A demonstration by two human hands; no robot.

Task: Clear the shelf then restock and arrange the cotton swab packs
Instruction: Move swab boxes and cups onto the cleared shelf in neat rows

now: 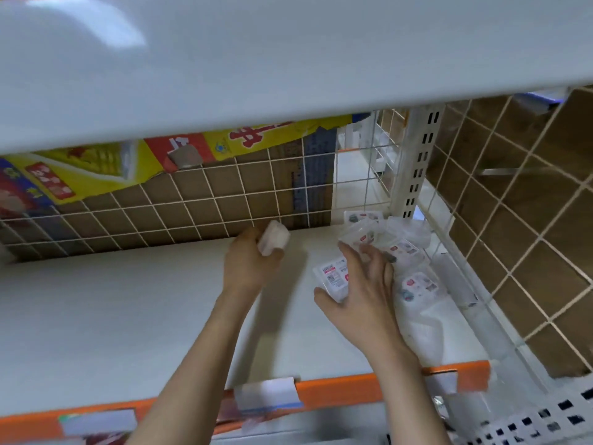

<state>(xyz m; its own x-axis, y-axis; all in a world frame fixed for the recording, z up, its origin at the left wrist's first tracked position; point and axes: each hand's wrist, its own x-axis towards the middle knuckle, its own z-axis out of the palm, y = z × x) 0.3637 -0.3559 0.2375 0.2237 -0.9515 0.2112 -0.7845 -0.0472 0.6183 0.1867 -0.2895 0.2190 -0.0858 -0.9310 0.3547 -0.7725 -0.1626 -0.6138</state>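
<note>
Reaching into the shelf (128,316), my left hand (248,261) grips a white pack (273,237) while my right hand (359,290), fingers (349,252) curled on a labelled pack (333,276), sits nearer the cotton swab packs (394,245) heaped beside the upright post (414,165).

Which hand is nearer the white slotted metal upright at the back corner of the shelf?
Right. The right hand is among the packs just in front of the white slotted metal upright; the left hand is farther left.

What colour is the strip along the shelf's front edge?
Orange, with white label holders clipped on: front edge strip, head view.
</note>
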